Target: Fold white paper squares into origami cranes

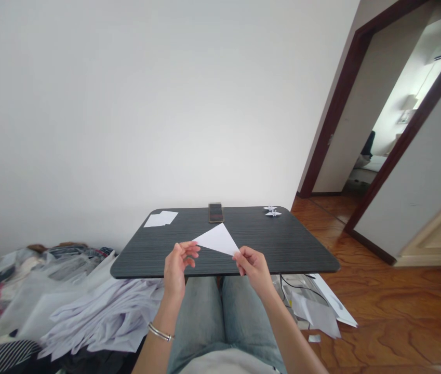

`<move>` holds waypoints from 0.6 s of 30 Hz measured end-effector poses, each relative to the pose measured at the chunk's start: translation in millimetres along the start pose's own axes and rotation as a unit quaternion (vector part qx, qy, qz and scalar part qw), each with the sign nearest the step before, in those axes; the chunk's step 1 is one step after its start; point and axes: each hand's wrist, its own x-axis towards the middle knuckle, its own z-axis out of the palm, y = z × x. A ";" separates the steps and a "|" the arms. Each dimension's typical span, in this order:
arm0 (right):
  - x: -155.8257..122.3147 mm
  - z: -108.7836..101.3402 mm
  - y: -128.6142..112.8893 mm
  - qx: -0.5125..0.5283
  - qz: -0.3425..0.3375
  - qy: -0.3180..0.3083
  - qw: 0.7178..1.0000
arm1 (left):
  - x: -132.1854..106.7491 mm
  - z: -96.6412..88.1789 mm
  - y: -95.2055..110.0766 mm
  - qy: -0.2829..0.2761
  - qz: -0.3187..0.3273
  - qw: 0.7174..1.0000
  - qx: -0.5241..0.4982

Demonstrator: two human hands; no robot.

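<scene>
A white sheet of paper folded into a triangle (219, 239) is held above the dark table, its peak pointing away from me. My right hand (252, 262) pinches the right corner between thumb and fingers. Beside the left corner is my left hand (180, 259), its fingers curved and apart; whether a fingertip touches the paper is hard to tell. Two small folded paper cranes (272, 213) sit at the table's far right. White paper sheets (160, 219) lie at the far left.
The black wood-grain table (138, 259) stands against a white wall. A phone-like dark device (216, 212) is at its back edge. Clothes in plastic bags (68, 296) are piled on the left. Papers and a cable (313, 306) lie below on the right, near a doorway (345, 130).
</scene>
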 end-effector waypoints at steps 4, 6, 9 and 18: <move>0.1 0.5 -0.2 0.012 -0.005 -0.002 1.000 | -3.6 7.0 -2.1 0.028 -0.017 0.999 -0.026; 0.2 0.8 -0.3 0.014 -0.004 -0.005 1.000 | -5.8 12.5 -2.1 0.038 -0.036 0.998 -0.027; -0.1 1.7 -0.9 0.007 0.003 -0.021 1.000 | -9.6 23.8 -1.7 -0.033 -0.087 0.996 -0.001; -3.3 4.7 -2.2 -0.046 -0.008 -0.052 0.998 | -12.5 37.6 -10.5 -0.090 -0.079 0.988 0.092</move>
